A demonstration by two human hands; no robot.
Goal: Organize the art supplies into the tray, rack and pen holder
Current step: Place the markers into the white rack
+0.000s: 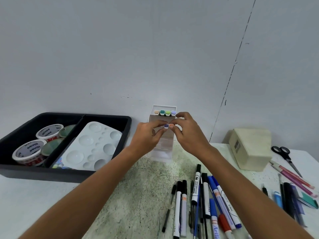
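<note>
Best to seat both markers squarely in the rack's (163,149) second row: left hand (148,137) pinching the purple-capped marker (166,126), right hand (187,131) pinching the orange-capped marker (171,125), side by side. Top row already holding four markers (165,112); black tray (43,173) holding paint tubs (50,132) and a white palette (93,145)

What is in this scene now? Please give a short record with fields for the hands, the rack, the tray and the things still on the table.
left hand: left hand pinches the purple-capped marker at the rack
right hand: right hand pinches the orange-capped marker beside it
rack: white rack, top row holds four markers
tray: black tray holds paint tubs and a white palette
table: loose pens and markers, scissors, beige box
</note>
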